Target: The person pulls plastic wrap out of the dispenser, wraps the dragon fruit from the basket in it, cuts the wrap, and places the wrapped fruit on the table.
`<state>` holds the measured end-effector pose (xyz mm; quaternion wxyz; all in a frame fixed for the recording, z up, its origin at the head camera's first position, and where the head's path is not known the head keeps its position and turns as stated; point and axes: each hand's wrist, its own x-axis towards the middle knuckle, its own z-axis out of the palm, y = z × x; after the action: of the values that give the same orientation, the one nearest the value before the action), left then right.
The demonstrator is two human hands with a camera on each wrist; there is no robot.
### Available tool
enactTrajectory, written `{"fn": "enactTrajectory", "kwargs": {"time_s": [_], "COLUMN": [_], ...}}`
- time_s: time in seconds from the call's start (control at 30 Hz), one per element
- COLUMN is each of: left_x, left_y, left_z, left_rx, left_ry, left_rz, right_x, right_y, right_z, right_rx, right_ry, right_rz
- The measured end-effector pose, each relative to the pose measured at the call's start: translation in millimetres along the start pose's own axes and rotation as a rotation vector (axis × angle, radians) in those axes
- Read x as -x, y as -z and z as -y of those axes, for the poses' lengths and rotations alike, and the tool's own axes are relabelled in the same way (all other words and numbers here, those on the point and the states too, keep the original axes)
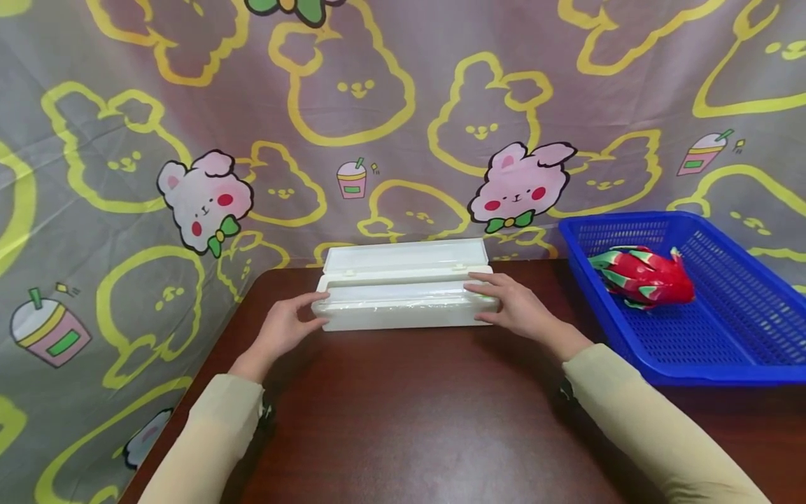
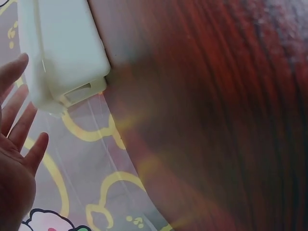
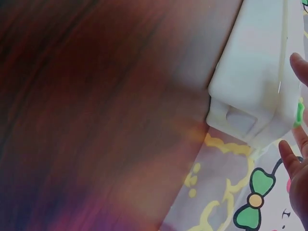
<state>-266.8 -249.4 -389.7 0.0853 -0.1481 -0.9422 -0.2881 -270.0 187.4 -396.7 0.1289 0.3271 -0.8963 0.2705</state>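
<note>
A long white box (image 1: 403,318), apparently a cling film dispenser, lies at the back of the table. Its lid (image 1: 406,255) stands raised, leaning back. Shiny clear film (image 1: 409,305) runs along the front top edge, and a pale roll (image 1: 403,290) shows inside. At the box's left end is my left hand (image 1: 283,325), thumb and fingers parted. My right hand (image 1: 519,304) is at the right end, its fingers spread over the corner. Both wrist views show straight, spread fingers beside the box ends. A small green piece (image 3: 299,113) shows near the right fingers.
A blue plastic basket (image 1: 705,374) stands on the right, holding a red dragon fruit (image 1: 655,276) with green scales. The dark brown table (image 1: 403,413) reaches back to a patterned curtain (image 1: 403,168). Its left edge runs close to my left arm.
</note>
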Motion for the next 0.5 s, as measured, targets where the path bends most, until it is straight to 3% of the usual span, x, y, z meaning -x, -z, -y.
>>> {"fn": "enactTrajectory", "kwargs": {"time_s": [0.17,0.5], "left_x": [-3.0,-6.8], "left_y": [-3.2,-7.4], "left_z": [2.7,4.4], "left_rx": [-0.003,-0.018], "left_ry": [0.011,0.067], "left_rz": [-0.002,-0.047], "right_x": [-2.5,-7.1], "right_y": [-3.5,-7.2], "right_z": [-1.2,-2.3], "right_rx": [-0.016,-0.061], "right_ry": [0.0,-0.055], "right_rz": [0.0,-0.073]}}
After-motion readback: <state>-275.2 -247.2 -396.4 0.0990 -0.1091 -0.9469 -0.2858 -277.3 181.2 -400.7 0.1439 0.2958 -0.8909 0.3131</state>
